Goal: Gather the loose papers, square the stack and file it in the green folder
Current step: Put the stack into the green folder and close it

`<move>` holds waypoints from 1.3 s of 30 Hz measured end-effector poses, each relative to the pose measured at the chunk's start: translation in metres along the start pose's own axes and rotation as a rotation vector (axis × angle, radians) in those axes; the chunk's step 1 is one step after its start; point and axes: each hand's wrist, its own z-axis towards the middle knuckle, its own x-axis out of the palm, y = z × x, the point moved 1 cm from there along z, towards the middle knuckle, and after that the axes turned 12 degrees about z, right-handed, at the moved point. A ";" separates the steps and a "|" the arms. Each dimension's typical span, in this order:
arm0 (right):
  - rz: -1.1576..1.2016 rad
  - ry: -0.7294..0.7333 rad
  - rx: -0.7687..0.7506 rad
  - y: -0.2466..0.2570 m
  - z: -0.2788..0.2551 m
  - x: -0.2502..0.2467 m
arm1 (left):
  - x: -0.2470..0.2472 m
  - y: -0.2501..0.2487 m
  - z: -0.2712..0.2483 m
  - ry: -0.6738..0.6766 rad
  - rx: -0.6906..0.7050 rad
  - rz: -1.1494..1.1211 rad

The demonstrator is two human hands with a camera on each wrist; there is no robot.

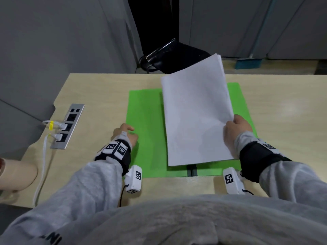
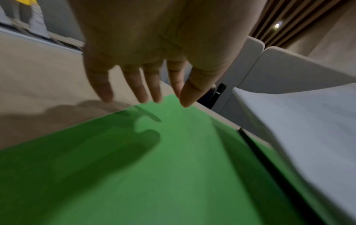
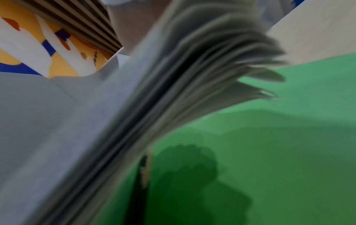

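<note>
The green folder [image 1: 146, 131] lies open and flat on the wooden table [image 1: 99, 96]. My right hand [image 1: 236, 129] grips the right edge of a stack of white papers [image 1: 194, 110], held tilted above the folder's right half with its far end raised. In the right wrist view the sheets of the paper stack [image 3: 173, 91] fan apart over the green folder [image 3: 269, 152]. My left hand [image 1: 126, 132] hovers with straight, spread fingers [image 2: 140, 91] over the left edge of the green folder [image 2: 154, 167], holding nothing. The paper stack [image 2: 308, 129] shows at right.
A socket strip [image 1: 68, 124] with white cables [image 1: 42, 156] plugged in is set into the table's left side. A black chair [image 1: 168, 55] stands behind the far edge. Another person's arm [image 1: 17, 174] rests at the table's left corner.
</note>
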 end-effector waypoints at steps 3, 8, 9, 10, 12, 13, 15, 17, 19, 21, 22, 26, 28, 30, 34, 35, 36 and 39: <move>-0.099 0.013 0.039 -0.014 0.019 -0.028 | 0.006 0.007 -0.010 0.018 -0.182 0.160; -0.204 0.070 0.129 -0.041 0.045 -0.050 | 0.013 0.004 -0.010 0.077 -0.255 0.248; -0.221 0.083 0.143 -0.045 0.049 -0.051 | 0.013 0.001 -0.010 0.049 -0.257 0.204; -0.242 0.094 0.155 -0.049 0.051 -0.050 | 0.014 0.001 -0.007 0.037 -0.260 0.171; -0.278 0.115 0.174 -0.053 0.053 -0.048 | 0.018 0.003 0.001 0.047 -0.288 0.099; -0.289 0.122 0.180 -0.055 0.054 -0.048 | 0.017 0.002 -0.001 0.061 -0.315 0.065; -0.302 0.128 0.182 -0.056 0.056 -0.047 | 0.013 -0.004 -0.009 0.057 -0.386 -0.024; -0.325 0.132 0.174 -0.056 0.057 -0.048 | 0.013 -0.003 -0.010 0.038 -0.422 -0.112; -0.345 0.143 0.172 -0.056 0.058 -0.049 | 0.011 -0.005 -0.016 0.041 -0.454 -0.198; -0.356 0.148 0.167 -0.056 0.058 -0.049 | 0.010 -0.003 -0.016 0.045 -0.475 -0.208; -0.362 0.149 0.167 -0.056 0.057 -0.049 | 0.008 -0.003 -0.017 0.052 -0.480 -0.195; -0.365 0.143 0.179 -0.054 0.056 -0.048 | 0.002 -0.004 -0.015 0.056 -0.398 0.019; -0.372 0.148 0.180 -0.051 0.055 -0.046 | -0.006 -0.007 -0.012 0.028 -0.340 0.110; -0.371 0.156 0.184 -0.049 0.054 -0.044 | -0.016 -0.009 -0.013 -0.012 -0.299 0.126; -0.346 0.163 0.209 -0.044 0.051 -0.039 | -0.029 -0.012 -0.012 -0.057 -0.216 0.092; -0.341 0.161 0.215 -0.043 0.050 -0.038 | -0.032 -0.013 -0.013 -0.064 -0.195 0.073; -0.339 0.160 0.217 -0.041 0.049 -0.038 | -0.034 -0.012 -0.015 -0.073 -0.175 0.052; -0.325 0.144 0.216 -0.038 0.050 -0.037 | -0.045 -0.012 -0.022 -0.111 -0.062 0.008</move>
